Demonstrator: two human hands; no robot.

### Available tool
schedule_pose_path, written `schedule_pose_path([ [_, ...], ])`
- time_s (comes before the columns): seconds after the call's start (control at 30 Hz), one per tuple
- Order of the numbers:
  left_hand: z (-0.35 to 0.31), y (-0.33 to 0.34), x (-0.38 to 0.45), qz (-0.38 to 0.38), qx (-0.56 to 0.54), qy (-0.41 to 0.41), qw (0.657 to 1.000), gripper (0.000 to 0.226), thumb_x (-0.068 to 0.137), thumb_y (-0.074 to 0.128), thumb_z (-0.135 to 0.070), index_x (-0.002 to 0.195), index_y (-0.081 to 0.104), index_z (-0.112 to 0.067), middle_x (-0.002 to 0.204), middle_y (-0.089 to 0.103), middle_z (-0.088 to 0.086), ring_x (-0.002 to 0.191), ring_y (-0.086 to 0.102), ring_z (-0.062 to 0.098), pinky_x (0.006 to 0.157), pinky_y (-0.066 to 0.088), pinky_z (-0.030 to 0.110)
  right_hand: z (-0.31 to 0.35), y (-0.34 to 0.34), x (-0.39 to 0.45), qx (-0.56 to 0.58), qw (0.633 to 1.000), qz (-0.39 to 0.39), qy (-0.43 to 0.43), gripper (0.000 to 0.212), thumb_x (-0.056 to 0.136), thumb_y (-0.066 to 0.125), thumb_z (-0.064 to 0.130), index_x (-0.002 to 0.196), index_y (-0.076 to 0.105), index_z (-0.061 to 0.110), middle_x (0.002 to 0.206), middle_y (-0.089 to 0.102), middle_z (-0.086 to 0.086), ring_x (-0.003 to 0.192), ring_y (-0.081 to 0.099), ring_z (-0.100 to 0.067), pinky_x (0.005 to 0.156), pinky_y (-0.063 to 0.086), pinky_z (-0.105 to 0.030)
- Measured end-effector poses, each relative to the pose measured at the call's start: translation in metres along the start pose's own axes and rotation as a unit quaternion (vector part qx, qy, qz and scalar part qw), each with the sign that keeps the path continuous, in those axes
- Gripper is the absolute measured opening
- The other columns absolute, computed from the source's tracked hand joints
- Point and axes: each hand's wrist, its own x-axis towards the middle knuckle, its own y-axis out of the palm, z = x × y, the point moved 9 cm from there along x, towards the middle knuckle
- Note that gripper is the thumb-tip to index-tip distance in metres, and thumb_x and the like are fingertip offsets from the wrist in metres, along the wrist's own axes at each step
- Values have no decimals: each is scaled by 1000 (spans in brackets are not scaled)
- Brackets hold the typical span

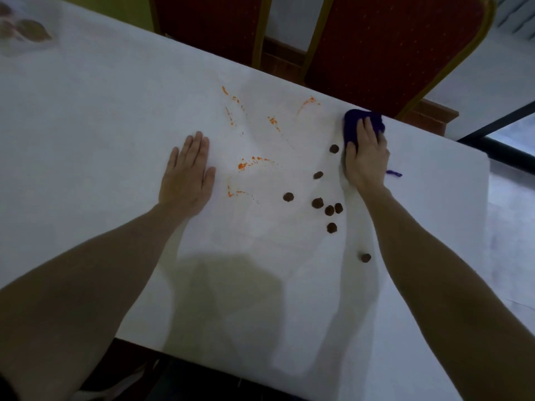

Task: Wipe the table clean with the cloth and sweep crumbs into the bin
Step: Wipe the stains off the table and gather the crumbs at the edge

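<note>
A white table (101, 117) fills most of the view. Orange smears (250, 163) streak its middle. Several brown round crumbs (318, 202) lie scattered right of the smears. A dark purple cloth (354, 121) sits near the table's far edge, and my right hand (366, 157) presses down on it with fingers over the cloth. A purple thread (394, 173) sticks out beside my right wrist. My left hand (188, 172) lies flat on the table, palm down, fingers together, left of the smears. No bin is in view.
Two red chairs with gold frames (385, 47) stand behind the table's far edge. Brown blurred objects (27, 30) lie at the table's far left corner. The table's right edge (487, 180) drops to a pale floor.
</note>
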Motion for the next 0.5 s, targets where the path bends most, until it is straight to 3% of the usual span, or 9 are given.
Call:
schedule_pose_path([
  [0.17, 18, -6, -13, -5, 4, 15, 1000, 66, 101, 23, -41, 158, 14, -7, 166, 12, 10, 154, 8, 23, 123, 6, 37, 53, 22, -49, 12, 990, 51, -130, 55, 100, 42, 26, 153, 29, 19, 160, 26, 0, 147, 19, -31, 117, 20, -46],
  [0.3, 20, -7, -20, -16, 13, 8, 1000, 68, 101, 20, -45, 158, 15, -7, 165, 14, 10, 153, 11, 25, 124, 6, 41, 65, 33, -118, -3, 961, 99, -260, 53, 99, 36, 32, 151, 35, 19, 157, 31, 3, 146, 23, -27, 116, 21, -40],
  [0.4, 20, -8, -19, -20, 21, 10, 1000, 67, 102, 22, -45, 157, 16, -7, 165, 16, 11, 153, 13, 25, 124, 7, 43, 49, 28, -133, -2, 962, 106, -252, 53, 99, 35, 32, 152, 32, 21, 158, 27, 7, 147, 19, -22, 118, 16, -36],
  [0.5, 20, -7, -20, -21, 21, 12, 999, 67, 102, 22, -44, 157, 15, -7, 165, 15, 11, 153, 12, 25, 124, 7, 43, 30, 16, -108, 22, 981, 80, -176, 56, 97, 42, 22, 152, 32, 20, 158, 29, 1, 145, 24, -28, 118, 21, -45],
])
